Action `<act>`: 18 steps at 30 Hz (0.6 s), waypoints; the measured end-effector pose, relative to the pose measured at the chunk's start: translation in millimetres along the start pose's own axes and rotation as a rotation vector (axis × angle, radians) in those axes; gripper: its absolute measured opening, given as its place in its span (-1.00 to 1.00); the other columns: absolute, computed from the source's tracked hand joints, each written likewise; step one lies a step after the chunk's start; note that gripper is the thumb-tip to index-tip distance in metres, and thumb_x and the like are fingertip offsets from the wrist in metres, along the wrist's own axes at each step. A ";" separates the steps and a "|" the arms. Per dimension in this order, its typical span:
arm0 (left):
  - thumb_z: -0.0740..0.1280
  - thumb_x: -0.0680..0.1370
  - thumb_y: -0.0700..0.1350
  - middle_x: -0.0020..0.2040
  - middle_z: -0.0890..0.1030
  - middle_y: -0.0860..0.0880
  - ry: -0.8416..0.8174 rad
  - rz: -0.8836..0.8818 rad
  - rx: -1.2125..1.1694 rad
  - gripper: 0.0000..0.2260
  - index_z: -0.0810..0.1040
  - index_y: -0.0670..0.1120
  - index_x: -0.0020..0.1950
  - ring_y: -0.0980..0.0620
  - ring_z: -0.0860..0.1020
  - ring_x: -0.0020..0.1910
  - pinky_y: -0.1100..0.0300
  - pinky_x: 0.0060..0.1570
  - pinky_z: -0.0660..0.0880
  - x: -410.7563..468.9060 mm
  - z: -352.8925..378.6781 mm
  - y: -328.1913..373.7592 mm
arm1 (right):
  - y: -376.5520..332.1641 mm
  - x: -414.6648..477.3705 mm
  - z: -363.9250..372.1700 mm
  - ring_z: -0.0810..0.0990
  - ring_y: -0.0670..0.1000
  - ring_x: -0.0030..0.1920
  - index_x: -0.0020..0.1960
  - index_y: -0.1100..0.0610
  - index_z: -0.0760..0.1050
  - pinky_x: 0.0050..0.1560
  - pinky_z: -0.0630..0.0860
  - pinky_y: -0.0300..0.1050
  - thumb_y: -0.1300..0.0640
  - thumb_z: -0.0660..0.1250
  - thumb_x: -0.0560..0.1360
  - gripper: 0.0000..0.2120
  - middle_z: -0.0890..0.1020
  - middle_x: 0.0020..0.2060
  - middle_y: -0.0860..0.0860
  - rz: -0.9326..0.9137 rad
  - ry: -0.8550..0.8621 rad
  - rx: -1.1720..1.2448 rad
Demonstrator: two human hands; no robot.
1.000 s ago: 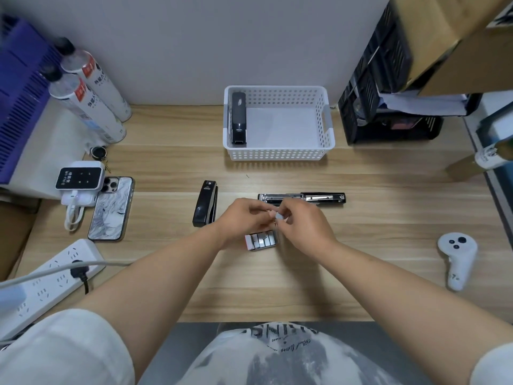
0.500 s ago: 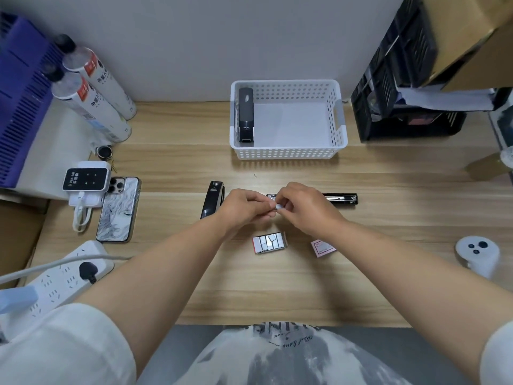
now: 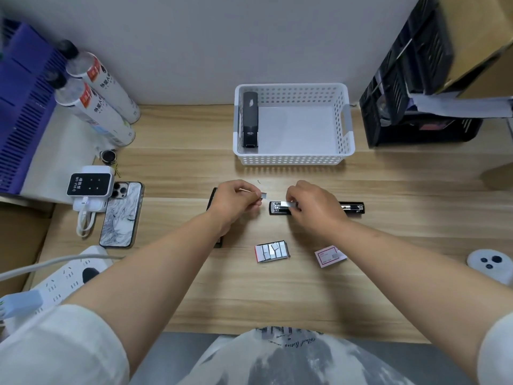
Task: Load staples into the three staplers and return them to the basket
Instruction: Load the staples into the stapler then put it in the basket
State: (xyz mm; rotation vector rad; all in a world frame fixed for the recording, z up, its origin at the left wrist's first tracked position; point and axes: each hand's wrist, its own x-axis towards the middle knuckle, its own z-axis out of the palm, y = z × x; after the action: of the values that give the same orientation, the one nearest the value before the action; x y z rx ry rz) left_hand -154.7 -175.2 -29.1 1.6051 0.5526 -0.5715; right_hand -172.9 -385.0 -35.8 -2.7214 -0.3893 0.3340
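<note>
A white basket [image 3: 344, 126] at the back of the desk holds one black stapler [image 3: 250, 120] along its left wall. A second black stapler [image 3: 352, 208] lies unfolded flat on the desk. My right hand [image 3: 313, 208] pinches a strip of staples [image 3: 288, 204] right over its metal channel. My left hand [image 3: 236, 202] holds a small broken-off piece of staples [image 3: 263, 195] just to the left. A third black stapler [image 3: 218, 243] lies mostly hidden under my left wrist. An open staple box [image 3: 272, 251] and its lid [image 3: 330, 256] lie nearer to me.
At the left lie a phone [image 3: 121, 215], a white charger [image 3: 89, 186], a power strip [image 3: 55, 284] and two spray cans [image 3: 95, 107]. A white controller [image 3: 490, 263] sits at the right edge. A black crate [image 3: 416, 93] stands beside the basket.
My hands have drawn apart, splitting the staple strip in two. The right hand has moved down to the unfolded stapler with the longer piece; the left keeps the short piece.
</note>
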 end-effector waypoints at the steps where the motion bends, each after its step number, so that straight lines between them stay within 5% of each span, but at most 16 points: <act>1: 0.46 0.53 -0.31 -0.20 0.69 -0.14 0.002 0.001 -0.005 -0.97 0.65 -0.21 -0.10 -0.05 0.69 -0.15 0.04 0.10 0.65 0.0 0.2 -0.3 | -1.1 0.7 1.5 0.53 0.12 -0.10 -0.03 0.06 0.52 -0.26 0.42 -0.06 0.17 0.32 0.50 -0.93 0.52 -0.11 -0.01 -0.006 -0.008 -0.006; 13: 0.49 0.49 -0.32 -0.15 0.73 -0.11 -0.021 -0.003 -0.002 -0.90 0.68 -0.17 -0.04 -0.02 0.68 -0.18 0.14 -0.01 0.64 -5.4 1.7 0.1 | -4.9 6.6 9.2 0.51 0.13 -0.01 0.00 0.07 0.52 -0.28 0.37 -0.07 0.18 0.32 0.49 -0.91 0.51 -0.07 0.01 -0.030 -0.019 -0.069; 18: 0.51 0.47 -0.32 -0.24 0.69 -0.07 -0.020 0.012 0.074 -0.87 0.68 -0.11 -0.11 0.12 0.62 -0.38 0.35 -0.35 0.52 -6.1 3.5 -1.3 | -5.4 7.3 11.0 0.53 0.12 -0.01 0.02 0.06 0.56 -0.27 0.33 -0.09 0.14 0.34 0.50 -0.90 0.52 -0.07 0.01 -0.026 -0.007 -0.049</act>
State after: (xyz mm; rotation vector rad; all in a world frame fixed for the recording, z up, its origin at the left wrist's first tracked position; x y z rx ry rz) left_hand -160.3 -178.7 -26.4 1.6697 0.5117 -0.6046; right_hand -170.4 -374.4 -45.0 -2.7607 -0.4405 0.3313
